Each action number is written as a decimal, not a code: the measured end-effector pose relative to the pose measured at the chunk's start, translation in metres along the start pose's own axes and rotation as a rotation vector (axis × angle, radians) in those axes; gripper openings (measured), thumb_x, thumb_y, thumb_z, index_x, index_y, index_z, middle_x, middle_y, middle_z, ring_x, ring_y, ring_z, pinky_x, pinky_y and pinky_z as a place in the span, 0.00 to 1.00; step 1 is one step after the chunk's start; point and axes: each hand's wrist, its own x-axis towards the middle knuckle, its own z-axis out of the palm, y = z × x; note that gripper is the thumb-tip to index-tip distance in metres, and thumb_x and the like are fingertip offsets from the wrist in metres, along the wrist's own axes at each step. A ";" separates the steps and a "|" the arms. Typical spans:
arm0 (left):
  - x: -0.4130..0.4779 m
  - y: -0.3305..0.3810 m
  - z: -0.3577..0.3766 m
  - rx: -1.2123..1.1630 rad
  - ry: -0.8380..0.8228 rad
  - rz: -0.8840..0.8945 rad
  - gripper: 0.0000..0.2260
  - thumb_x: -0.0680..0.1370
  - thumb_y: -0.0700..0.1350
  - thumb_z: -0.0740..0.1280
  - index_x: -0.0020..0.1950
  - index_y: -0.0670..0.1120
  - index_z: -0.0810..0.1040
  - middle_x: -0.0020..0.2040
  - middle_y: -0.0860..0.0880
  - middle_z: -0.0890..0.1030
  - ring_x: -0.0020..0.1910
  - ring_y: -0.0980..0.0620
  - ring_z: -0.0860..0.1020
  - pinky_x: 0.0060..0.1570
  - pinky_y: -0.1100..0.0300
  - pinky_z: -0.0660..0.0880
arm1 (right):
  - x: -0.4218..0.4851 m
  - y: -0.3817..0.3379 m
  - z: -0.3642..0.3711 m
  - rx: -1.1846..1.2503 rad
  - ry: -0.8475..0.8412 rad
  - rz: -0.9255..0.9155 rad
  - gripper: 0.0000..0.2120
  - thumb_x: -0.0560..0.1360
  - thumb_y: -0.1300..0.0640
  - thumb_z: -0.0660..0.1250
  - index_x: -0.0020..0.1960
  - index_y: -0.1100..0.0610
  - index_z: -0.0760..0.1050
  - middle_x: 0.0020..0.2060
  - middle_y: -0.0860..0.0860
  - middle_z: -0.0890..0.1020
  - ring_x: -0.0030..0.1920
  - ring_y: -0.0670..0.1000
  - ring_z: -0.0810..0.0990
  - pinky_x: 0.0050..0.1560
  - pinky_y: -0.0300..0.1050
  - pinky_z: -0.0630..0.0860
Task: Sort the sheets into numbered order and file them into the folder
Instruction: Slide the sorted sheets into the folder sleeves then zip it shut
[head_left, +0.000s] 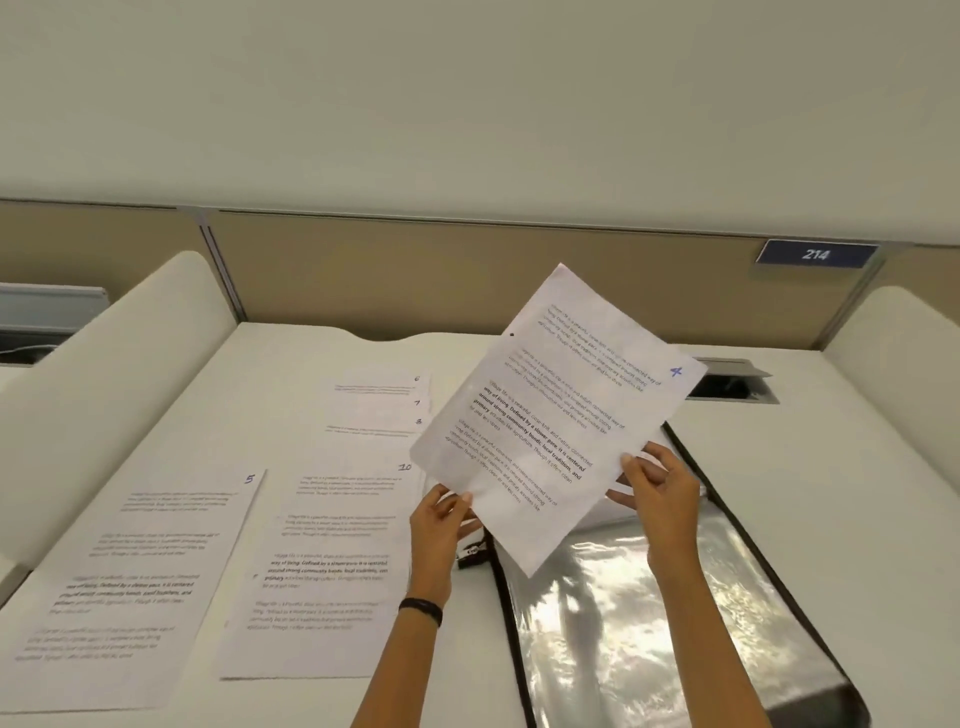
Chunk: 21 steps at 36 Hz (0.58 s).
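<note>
White sheet 4 (561, 415) hangs tilted in the air over the far end of the glossy, black-edged folder (649, 613), which lies on the counter (831, 467). The left grip (441, 525) pinches its lower left edge; the right grip (660, 493) pinches its lower right edge. Sheet 5 (135, 582) and sheet 10 (322, 571) lie flat to the left, with sheets 6–8 (379, 410) fanned beyond.
</note>
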 end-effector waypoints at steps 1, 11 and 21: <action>-0.001 -0.002 0.004 0.011 -0.005 -0.005 0.08 0.77 0.35 0.67 0.55 0.45 0.78 0.45 0.47 0.85 0.43 0.52 0.83 0.40 0.62 0.79 | 0.001 -0.001 -0.007 -0.005 -0.004 0.008 0.10 0.76 0.64 0.66 0.56 0.57 0.73 0.40 0.54 0.83 0.38 0.50 0.82 0.33 0.41 0.81; -0.012 -0.022 0.035 0.085 -0.062 -0.020 0.08 0.77 0.35 0.66 0.55 0.43 0.78 0.47 0.45 0.84 0.45 0.48 0.83 0.41 0.61 0.80 | 0.013 0.002 -0.070 -0.119 -0.006 0.106 0.05 0.75 0.67 0.67 0.51 0.64 0.75 0.35 0.56 0.80 0.37 0.55 0.81 0.31 0.42 0.81; -0.018 -0.047 0.076 0.199 -0.115 -0.076 0.06 0.78 0.39 0.67 0.53 0.47 0.78 0.49 0.44 0.83 0.45 0.44 0.82 0.36 0.59 0.80 | 0.028 0.016 -0.127 -0.240 0.044 0.137 0.13 0.74 0.62 0.70 0.52 0.72 0.75 0.42 0.68 0.80 0.39 0.56 0.83 0.34 0.49 0.82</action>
